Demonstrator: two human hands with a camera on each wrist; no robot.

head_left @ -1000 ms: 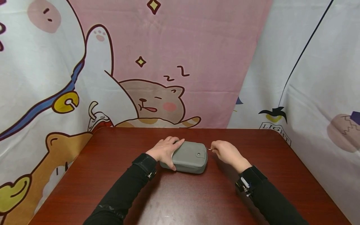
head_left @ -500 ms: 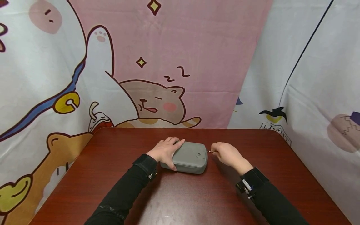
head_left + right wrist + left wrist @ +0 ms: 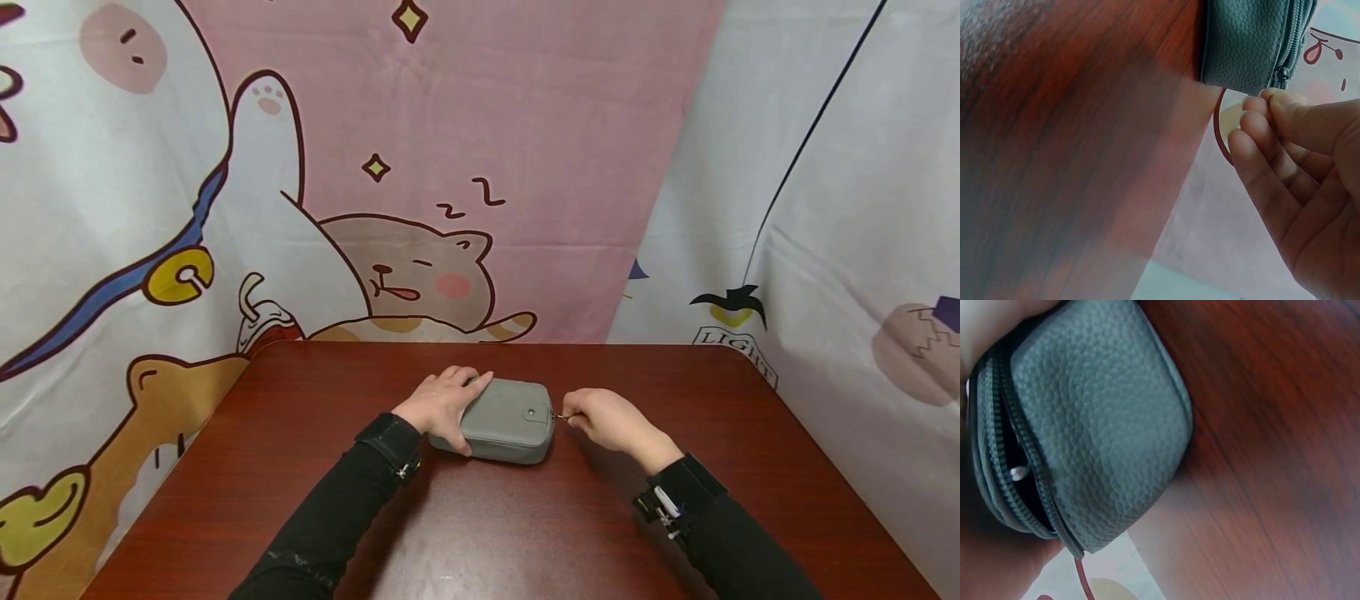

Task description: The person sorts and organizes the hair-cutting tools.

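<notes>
A grey-green zip pouch (image 3: 504,421) lies on the table, its snap tab facing up. Across its left end, my left hand (image 3: 444,407) grips it, thumb on the near side and fingers toward the far side. At the right end, my right hand (image 3: 609,421) pinches the zipper pull (image 3: 559,416) between thumb and forefinger. The right wrist view shows the zipper slider (image 3: 1283,74) just above those fingertips, with meshed teeth behind it. In the left wrist view the zipper (image 3: 1036,472) gapes at the pouch's left end, and a small pale tip (image 3: 1019,473) shows inside the dark slot.
The reddish-brown wooden table (image 3: 465,533) reaches back to a cartoon-printed cloth (image 3: 555,167). A pale cloth (image 3: 840,208) hangs on the right. Dark sleeves with wrist-worn cameras cover both forearms.
My right hand has moved slightly toward me along the pouch's right end, drawing the zipper pull with it. My left hand and the pouch have stayed nearly still.
</notes>
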